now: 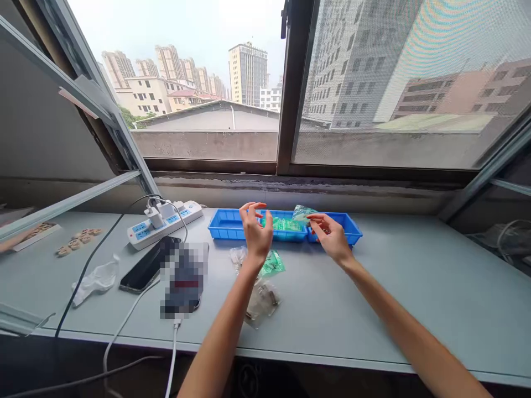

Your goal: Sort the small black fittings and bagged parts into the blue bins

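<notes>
We see a crinkled, translucent green plastic bag (pixel 285 224) in the middle of the blue plastic bins (pixel 226 234), with paler film (pixel 304 210) rising past the back rim. Our right hand (pixel 331 237) has its fingertips together at that film; whether they grip it, we cannot tell. Our left hand (pixel 258 236), loosely curled, grasps nothing. Our left forearm partly hides a clear plastic bag (pixel 263 301), its dark contents indistinct.

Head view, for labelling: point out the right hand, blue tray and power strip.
Right hand (pixel 333 240), head view, its middle.
Blue tray (pixel 227 234), head view, front wall.
Power strip (pixel 171 219), head view, socket face.
</notes>
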`<state>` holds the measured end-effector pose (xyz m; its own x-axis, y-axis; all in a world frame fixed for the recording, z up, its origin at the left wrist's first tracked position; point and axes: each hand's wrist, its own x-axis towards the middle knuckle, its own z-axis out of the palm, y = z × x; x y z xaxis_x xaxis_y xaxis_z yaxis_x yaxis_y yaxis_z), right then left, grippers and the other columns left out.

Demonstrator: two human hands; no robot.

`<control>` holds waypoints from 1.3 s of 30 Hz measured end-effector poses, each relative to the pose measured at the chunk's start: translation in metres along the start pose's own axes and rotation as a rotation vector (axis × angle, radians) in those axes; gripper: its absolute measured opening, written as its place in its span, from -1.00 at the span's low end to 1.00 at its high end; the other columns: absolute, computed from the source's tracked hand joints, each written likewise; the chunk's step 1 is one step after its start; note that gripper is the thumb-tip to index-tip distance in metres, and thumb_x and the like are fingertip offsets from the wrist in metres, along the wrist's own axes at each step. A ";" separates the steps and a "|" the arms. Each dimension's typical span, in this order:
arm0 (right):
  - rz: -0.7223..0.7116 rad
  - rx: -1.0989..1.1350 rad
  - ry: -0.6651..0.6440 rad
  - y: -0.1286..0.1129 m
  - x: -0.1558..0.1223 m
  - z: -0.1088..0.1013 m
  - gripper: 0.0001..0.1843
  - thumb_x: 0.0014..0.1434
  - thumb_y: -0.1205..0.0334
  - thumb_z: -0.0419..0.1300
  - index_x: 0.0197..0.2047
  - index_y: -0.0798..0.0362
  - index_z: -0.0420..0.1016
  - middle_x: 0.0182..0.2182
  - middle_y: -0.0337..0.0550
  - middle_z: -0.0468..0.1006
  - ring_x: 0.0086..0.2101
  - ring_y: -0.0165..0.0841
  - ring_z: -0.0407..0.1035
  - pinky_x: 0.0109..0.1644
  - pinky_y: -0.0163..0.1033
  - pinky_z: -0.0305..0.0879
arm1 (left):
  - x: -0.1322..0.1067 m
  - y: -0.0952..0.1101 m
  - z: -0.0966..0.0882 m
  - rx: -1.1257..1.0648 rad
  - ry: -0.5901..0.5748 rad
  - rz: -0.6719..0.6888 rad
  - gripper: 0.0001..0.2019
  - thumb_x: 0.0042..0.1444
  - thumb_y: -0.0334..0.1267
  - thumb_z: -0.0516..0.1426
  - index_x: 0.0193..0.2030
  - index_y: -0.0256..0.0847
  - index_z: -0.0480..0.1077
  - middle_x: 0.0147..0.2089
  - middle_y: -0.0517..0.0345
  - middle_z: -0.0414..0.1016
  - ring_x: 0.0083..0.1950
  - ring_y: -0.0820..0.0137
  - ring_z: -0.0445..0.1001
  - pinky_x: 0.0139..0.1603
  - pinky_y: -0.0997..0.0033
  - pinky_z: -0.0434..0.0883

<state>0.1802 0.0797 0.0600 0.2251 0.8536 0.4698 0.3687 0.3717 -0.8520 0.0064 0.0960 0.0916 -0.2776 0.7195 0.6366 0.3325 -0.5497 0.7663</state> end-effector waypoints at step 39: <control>-0.409 -0.764 -0.595 -0.035 0.023 0.044 -0.75 0.17 0.12 0.16 -0.11 0.03 0.49 -0.05 -0.03 0.48 -0.03 -0.16 0.32 0.15 0.02 0.01 | 0.006 0.009 -0.006 -0.030 0.084 -0.152 -0.87 0.02 -0.45 0.06 -0.30 -0.20 0.37 -0.13 0.06 0.29 -0.28 0.45 0.34 -0.47 0.54 0.31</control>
<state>0.1323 0.1025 0.0907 -0.4482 0.8336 0.3227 0.8340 0.5199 -0.1846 0.0023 0.0932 0.1032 -0.3976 0.7579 0.5172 0.2543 -0.4506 0.8557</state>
